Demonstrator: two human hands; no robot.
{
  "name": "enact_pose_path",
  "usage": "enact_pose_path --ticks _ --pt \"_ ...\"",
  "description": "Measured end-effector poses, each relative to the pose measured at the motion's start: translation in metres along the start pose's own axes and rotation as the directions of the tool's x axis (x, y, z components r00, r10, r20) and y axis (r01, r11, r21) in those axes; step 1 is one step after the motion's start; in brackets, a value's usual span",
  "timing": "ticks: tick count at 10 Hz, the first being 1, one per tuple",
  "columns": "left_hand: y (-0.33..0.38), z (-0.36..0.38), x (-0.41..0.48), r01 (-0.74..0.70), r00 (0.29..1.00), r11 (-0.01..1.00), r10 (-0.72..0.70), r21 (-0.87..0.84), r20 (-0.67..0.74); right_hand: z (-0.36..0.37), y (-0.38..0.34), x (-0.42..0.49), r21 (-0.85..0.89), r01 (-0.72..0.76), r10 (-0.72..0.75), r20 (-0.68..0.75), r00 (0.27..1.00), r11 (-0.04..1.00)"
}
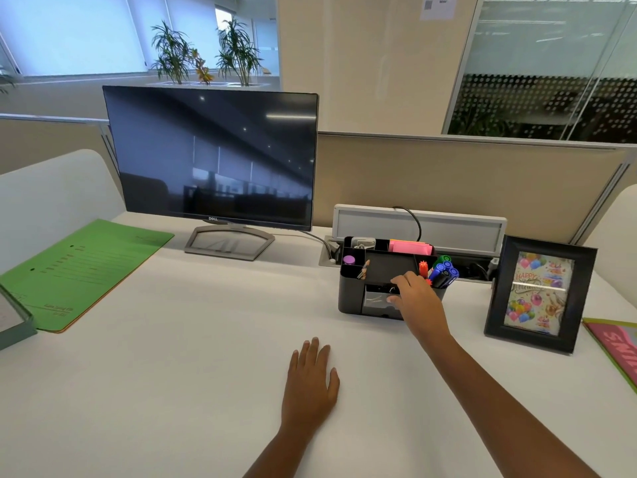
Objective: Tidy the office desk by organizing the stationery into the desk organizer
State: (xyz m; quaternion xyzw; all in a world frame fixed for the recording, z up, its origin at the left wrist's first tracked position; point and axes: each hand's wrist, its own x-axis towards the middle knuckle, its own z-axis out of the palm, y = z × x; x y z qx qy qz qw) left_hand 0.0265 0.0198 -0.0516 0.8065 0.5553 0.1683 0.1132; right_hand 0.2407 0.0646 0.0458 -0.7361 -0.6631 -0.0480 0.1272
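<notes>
A black desk organizer [351, 288] stands on the white desk [206, 339], right of the monitor. It holds pink sticky notes [410, 247], blue and green markers [444, 270], a red pen [423, 269], a purple-capped item [349, 260], pencils [363, 269] and a stapler [362, 242]. My right hand [415, 298] reaches over the organizer's front, fingers at its small front drawer [375, 300]; whether it holds anything is hidden. My left hand [310, 381] lies flat on the desk, palm down, holding nothing.
A Dell monitor [213, 157] stands at the back. A green folder [82, 270] and a grey book edge [13, 322] lie at the left. A black photo frame [539, 291] stands right of the organizer, with a pink-green folder [617, 346] beyond. A cable tray [418, 229] runs behind.
</notes>
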Motion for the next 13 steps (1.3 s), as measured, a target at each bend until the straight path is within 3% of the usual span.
enact_pose_path --ticks 4,5,6,8,9,11,12,13 --pt "0.002 -0.003 0.003 -0.017 1.000 0.999 0.017 -0.045 0.002 0.007 0.001 0.012 -0.061 -0.028 0.022 -0.099 0.995 0.998" --pt "0.006 -0.009 0.002 -0.037 0.998 0.999 0.038 0.031 -0.056 0.008 0.001 0.013 -0.066 -0.031 0.024 -0.104 0.994 0.997" --pt "0.004 -0.006 0.002 -0.030 1.000 0.998 0.029 -0.055 -0.010 0.009 0.000 0.013 -0.072 -0.043 0.037 -0.088 0.995 0.996" --pt "0.001 -0.001 0.005 -0.017 1.000 1.000 0.017 -0.025 -0.001 0.010 -0.005 0.004 -0.036 -0.049 0.047 -0.057 0.997 0.998" --pt "0.001 0.000 0.004 -0.008 1.000 0.999 0.007 -0.042 -0.017 0.014 -0.010 -0.017 -0.122 -0.038 0.041 0.025 0.999 0.992" --pt "-0.001 -0.001 0.007 0.006 1.000 1.000 -0.007 0.016 0.015 0.036 -0.025 -0.083 -0.006 -0.031 0.030 -0.075 0.997 1.000" --pt "0.002 0.000 0.004 0.004 1.000 1.000 -0.005 0.024 0.029 0.051 -0.025 -0.111 0.098 -0.176 0.168 0.079 0.983 0.980" --pt "0.000 -0.001 0.006 -0.007 0.999 0.997 0.004 0.073 0.033 0.066 -0.020 -0.126 0.150 -0.299 0.286 0.103 0.953 0.942"
